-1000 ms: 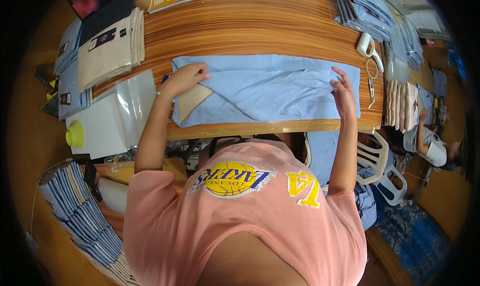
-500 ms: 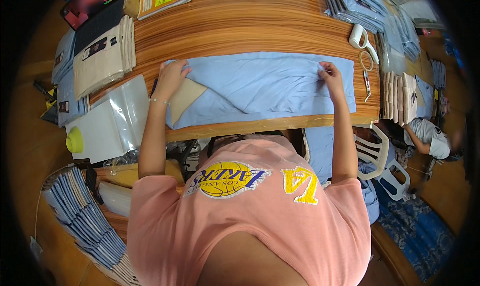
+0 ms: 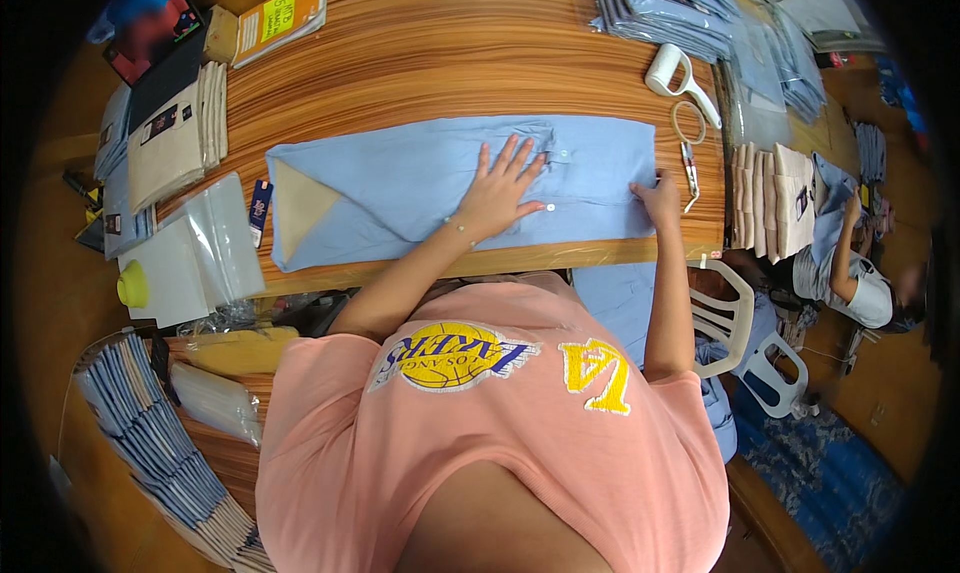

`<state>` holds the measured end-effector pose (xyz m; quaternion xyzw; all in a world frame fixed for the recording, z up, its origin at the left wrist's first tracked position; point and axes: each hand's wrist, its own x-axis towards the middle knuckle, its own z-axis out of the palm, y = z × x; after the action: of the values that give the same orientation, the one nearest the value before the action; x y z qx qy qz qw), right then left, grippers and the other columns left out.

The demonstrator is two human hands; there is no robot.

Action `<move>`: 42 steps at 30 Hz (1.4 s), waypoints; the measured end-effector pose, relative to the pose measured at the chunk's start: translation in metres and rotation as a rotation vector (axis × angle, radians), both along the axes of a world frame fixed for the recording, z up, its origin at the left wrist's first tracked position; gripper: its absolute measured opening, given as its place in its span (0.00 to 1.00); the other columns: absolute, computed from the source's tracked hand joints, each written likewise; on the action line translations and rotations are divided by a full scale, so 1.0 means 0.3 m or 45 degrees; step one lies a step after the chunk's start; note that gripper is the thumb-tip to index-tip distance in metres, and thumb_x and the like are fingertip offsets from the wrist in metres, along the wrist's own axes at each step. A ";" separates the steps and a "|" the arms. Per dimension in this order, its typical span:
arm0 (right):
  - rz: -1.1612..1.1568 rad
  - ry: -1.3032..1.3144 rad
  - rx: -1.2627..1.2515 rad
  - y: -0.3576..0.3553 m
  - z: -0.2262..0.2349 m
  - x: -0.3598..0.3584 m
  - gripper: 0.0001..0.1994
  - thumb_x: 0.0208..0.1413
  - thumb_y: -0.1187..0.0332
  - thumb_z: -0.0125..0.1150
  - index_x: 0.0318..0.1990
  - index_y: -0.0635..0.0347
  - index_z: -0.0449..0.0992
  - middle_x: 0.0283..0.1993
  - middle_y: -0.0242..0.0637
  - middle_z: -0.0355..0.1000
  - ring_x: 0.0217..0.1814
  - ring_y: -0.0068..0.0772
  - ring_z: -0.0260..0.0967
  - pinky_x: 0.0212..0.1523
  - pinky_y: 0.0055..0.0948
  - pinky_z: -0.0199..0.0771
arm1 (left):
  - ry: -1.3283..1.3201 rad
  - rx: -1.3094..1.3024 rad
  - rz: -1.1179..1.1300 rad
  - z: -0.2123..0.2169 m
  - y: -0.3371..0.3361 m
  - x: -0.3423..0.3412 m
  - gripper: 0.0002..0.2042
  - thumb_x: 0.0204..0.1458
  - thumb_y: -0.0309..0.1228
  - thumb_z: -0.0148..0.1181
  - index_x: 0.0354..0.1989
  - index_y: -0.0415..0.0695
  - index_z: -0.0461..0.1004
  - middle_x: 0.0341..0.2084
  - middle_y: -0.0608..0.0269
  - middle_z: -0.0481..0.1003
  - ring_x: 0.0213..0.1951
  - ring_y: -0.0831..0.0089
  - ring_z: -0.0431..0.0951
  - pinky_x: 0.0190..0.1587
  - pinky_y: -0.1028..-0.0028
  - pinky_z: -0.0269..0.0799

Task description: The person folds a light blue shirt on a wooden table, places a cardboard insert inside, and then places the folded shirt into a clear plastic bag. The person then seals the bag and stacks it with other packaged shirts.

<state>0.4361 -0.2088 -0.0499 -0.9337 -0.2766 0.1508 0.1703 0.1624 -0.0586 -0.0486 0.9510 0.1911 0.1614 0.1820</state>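
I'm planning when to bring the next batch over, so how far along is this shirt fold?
Done: the light blue shirt lies face down on the wooden table, sides folded into a long strip, with a cardboard insert showing at its left end. In hand: the left hand presses flat on the middle and the right hand grips the right end. Left: it is unbagged, with clear bags beside it.

Both hands [image 3: 500,188] on blue shirt [image 3: 400,188], apparently flat

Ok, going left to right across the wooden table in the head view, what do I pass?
Yellow-green round cap → clear plastic bags → light blue folded shirt → left hand → right hand → small scissors → stack of beige folded cloths.
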 end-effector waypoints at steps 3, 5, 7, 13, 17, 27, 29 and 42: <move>-0.009 0.775 0.228 -0.028 -0.001 0.063 0.23 0.38 0.71 0.67 0.45 0.71 0.71 0.37 0.46 0.75 0.35 0.35 0.72 0.39 0.29 0.71 | 0.010 -0.035 -0.020 0.022 -0.012 0.000 0.28 0.51 0.47 0.54 0.58 0.46 0.63 0.62 0.53 0.53 0.64 0.54 0.48 0.62 0.46 0.43; 0.018 0.976 0.347 -0.037 0.045 0.063 0.22 0.41 0.74 0.64 0.47 0.69 0.69 0.39 0.39 0.73 0.34 0.25 0.70 0.35 0.25 0.72 | -0.090 -0.017 -0.061 0.151 -0.006 0.009 0.24 0.53 0.44 0.54 0.55 0.45 0.65 0.59 0.53 0.58 0.62 0.53 0.54 0.60 0.49 0.50; 0.041 1.180 0.495 -0.071 0.040 0.093 0.23 0.44 0.74 0.62 0.50 0.69 0.67 0.42 0.40 0.72 0.36 0.26 0.71 0.37 0.25 0.72 | -0.191 -0.397 -0.070 0.202 -0.036 0.033 0.19 0.55 0.39 0.52 0.51 0.43 0.68 0.53 0.55 0.65 0.55 0.57 0.63 0.56 0.57 0.60; -0.121 1.839 0.741 -0.080 0.105 0.093 0.31 0.44 0.76 0.63 0.58 0.70 0.58 0.44 0.40 0.71 0.42 0.24 0.71 0.42 0.24 0.73 | -0.407 -1.705 0.133 0.114 -0.127 0.144 0.13 0.59 0.33 0.46 0.45 0.38 0.69 0.42 0.59 0.73 0.42 0.71 0.75 0.47 0.74 0.69; 0.033 1.758 0.629 -0.065 0.093 0.113 0.31 0.44 0.76 0.63 0.57 0.66 0.57 0.46 0.37 0.70 0.44 0.25 0.70 0.43 0.23 0.73 | -0.506 -2.019 0.302 0.096 -0.146 0.205 0.17 0.60 0.39 0.45 0.50 0.38 0.66 0.44 0.57 0.72 0.45 0.73 0.73 0.48 0.74 0.68; 0.476 1.356 0.541 0.017 0.099 0.014 0.17 0.51 0.77 0.57 0.50 0.65 0.66 0.43 0.36 0.69 0.41 0.29 0.69 0.42 0.26 0.71 | -0.243 -1.502 0.486 -0.028 -0.141 0.240 0.28 0.50 0.35 0.60 0.54 0.30 0.60 0.50 0.46 0.68 0.50 0.62 0.69 0.51 0.70 0.65; 0.589 1.031 0.656 0.026 0.007 0.008 0.12 0.51 0.77 0.57 0.45 0.65 0.71 0.40 0.37 0.70 0.39 0.29 0.69 0.41 0.25 0.70 | -0.321 -1.269 0.488 -0.012 -0.158 0.235 0.25 0.50 0.30 0.58 0.54 0.31 0.60 0.48 0.51 0.69 0.48 0.67 0.70 0.49 0.70 0.67; 1.157 0.186 0.488 0.183 0.032 -0.007 0.05 0.45 0.75 0.60 0.32 0.62 0.75 0.30 0.41 0.70 0.39 0.43 0.66 0.39 0.35 0.67 | -0.012 -0.054 0.247 -0.013 -0.415 0.264 0.31 0.46 0.34 0.57 0.60 0.39 0.57 0.61 0.46 0.53 0.62 0.51 0.53 0.61 0.57 0.51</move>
<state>0.4339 -0.1539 -0.0402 -0.6577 -0.6656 0.2213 0.2747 0.2415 -0.1832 -0.0526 0.9231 0.2848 0.1787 0.1867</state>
